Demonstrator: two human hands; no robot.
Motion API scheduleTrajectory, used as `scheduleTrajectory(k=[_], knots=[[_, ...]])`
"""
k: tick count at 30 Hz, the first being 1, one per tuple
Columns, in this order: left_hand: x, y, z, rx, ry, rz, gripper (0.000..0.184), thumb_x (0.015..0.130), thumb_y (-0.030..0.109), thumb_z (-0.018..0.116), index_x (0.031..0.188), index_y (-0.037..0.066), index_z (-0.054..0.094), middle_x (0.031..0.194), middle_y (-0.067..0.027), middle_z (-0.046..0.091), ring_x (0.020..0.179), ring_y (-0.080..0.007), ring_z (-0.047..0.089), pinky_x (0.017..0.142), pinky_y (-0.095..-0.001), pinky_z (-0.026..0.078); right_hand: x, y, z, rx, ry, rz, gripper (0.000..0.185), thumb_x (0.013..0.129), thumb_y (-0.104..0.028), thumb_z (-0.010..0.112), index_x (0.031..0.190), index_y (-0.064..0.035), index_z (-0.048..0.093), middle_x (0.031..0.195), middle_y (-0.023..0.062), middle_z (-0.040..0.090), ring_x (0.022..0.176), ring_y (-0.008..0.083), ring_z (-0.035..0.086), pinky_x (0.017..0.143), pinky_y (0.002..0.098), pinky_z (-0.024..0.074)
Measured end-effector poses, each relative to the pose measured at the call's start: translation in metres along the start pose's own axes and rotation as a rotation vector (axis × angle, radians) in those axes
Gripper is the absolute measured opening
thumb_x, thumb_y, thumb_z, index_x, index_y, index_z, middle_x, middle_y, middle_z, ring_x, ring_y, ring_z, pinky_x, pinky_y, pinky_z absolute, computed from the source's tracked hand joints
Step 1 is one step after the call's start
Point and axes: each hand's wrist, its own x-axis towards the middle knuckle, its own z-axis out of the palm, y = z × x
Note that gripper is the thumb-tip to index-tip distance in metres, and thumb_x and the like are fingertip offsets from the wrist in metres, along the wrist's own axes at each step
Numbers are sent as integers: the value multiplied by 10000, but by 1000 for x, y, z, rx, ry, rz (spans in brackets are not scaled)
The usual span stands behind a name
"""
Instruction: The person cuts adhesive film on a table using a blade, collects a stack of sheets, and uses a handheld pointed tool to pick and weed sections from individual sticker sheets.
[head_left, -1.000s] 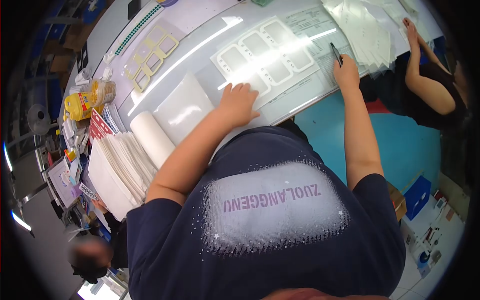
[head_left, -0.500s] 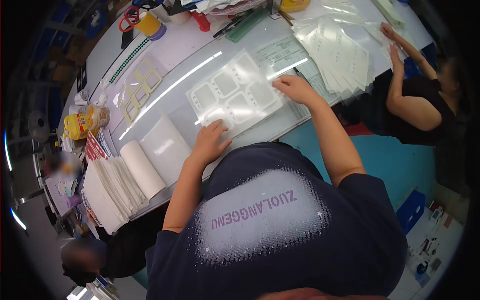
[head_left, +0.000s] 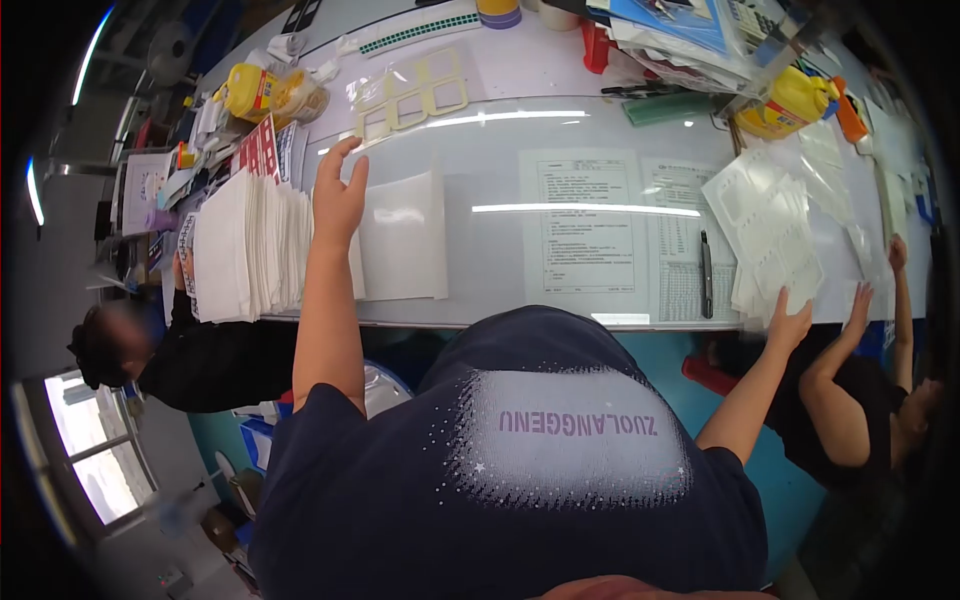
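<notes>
My left hand [head_left: 340,190] is raised over the left part of the table, its fingers apart and nothing in it. Beside it lies a translucent plastic sheet [head_left: 405,240]; my forearm partly covers the white roll there. At the table's front right, my right hand [head_left: 790,322] has its fingers at the near edge of a fanned pile of clear printed plastic sheets [head_left: 765,235]. The fingertips seem to pinch the edge of a sheet, though the thumb's grip is partly hidden. Left of that pile, a black pen [head_left: 706,275] rests on a printed page [head_left: 680,220].
A thick paper stack [head_left: 245,245] stands at the left. Behind are a yellow container [head_left: 250,92], a clear tub [head_left: 298,97] and pale yellow frames [head_left: 412,95]. Another yellow bottle [head_left: 790,105] is at back right. One co-worker [head_left: 860,400] sits right, another [head_left: 200,360] left.
The clear sheet with rounded windows has left the middle of the table, uncovering printed pages. My right hand has moved right to the pile; my left hand has lifted away to the left. The view has turned.
</notes>
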Motion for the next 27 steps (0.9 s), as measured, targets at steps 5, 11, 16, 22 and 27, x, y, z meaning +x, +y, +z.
scheduleTrajectory(k=[5,11,16,22,27], knots=[[-13,-67,-31,363,-123,-67,467,888,238,678,1293,40,558,1347,-210,550,1289,-370,484,1081,-427,388,-110,-148,104,293,-516,-25,340,964,-294,633,1124,7,637,1001,81,640,928,150,578,852,285,462],[-69,-109,-36,494,-211,-203,598,851,287,713,1361,51,510,1451,-283,417,1340,-436,406,1101,-472,359,-281,-364,190,60,-1321,-402,479,863,-513,677,865,-35,666,848,116,679,793,243,648,730,344,512],[-67,-100,-32,381,-110,-157,548,848,250,720,1327,51,543,1436,-261,449,1350,-422,396,1115,-477,334,-298,-382,246,-172,-1248,-531,376,918,-413,624,916,-39,660,835,121,701,783,284,668,725,379,521],[24,-133,-14,354,-200,-99,546,860,288,699,1321,38,549,1389,-226,519,1325,-393,443,1099,-461,361,-286,-348,265,-84,-1410,-153,263,926,-278,634,995,-27,668,812,60,694,766,156,658,704,298,515],[115,-205,21,393,-355,-591,650,842,453,682,1315,21,572,1296,-210,603,1292,-374,492,1069,-434,400,-290,-339,272,19,-1352,-76,267,928,-258,649,1030,-11,657,837,53,680,760,120,640,689,268,512]])
